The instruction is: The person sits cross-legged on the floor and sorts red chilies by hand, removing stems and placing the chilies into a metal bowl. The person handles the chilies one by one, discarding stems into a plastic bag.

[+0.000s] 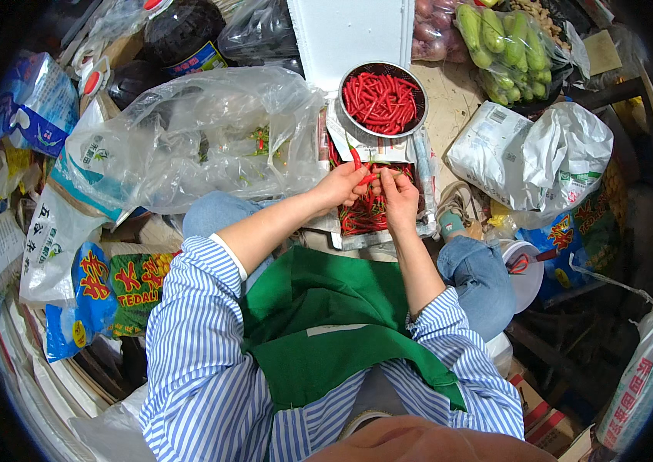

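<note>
My left hand [342, 183] holds red chili peppers [355, 156], one of them sticking up from the fingers. Against it, my right hand [400, 199] pinches the green stem end of a red chili [369, 178] between thumb and forefinger. Below both hands lies a newspaper-lined box [355, 239] with many red chilies [364, 216] still on their green stems. Just beyond the box sits a round metal colander [426, 110], heaped with red chilies [381, 103] that show hardly any green.
On the left spreads a large clear plastic bag [188, 156] with a few chilies and green bits inside. A white foam box [349, 40] stands behind the colander. Bagged green gourds [511, 46], white sacks [494, 153] and a white bucket [526, 294] with red-handled scissors [519, 264] are on the right.
</note>
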A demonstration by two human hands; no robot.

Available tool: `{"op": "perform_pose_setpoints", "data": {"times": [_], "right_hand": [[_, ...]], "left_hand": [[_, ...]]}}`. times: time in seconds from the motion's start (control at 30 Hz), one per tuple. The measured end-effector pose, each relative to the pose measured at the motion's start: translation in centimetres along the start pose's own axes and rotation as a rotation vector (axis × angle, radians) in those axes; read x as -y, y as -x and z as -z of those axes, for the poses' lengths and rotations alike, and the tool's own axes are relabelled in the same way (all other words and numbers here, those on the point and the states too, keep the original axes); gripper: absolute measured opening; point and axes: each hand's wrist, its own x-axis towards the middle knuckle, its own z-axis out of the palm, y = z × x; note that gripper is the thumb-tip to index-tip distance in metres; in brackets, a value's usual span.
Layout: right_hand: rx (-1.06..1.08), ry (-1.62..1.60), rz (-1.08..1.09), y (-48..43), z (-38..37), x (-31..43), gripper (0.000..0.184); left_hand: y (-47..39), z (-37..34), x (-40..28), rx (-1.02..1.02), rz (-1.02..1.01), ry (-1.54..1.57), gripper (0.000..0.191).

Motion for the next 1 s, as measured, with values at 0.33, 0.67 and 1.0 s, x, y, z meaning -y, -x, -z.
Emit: {"op": "perform_pose_setpoints", "data": {"times": [0.33,0.67,1.0], "right_hand": [[0.074,-0.341,-0.263,-1.1,1.8,1.1,0.019],[0.245,-0.088,-0.108,-1.3,2.3,-0.5,0.017],[0.405,-0.49,-0.385,-1.8,3.9,-0.3,0.018]], "left_hand": [[0.0,0.9,-0.4,0.13,0.062,0.12,0.021],[0.3,0.9,-0.6,0.386,0.168,0.102,0.026],[0.7,1.0,-0.5,0.513,0.358,-0.055,0.022]]}}
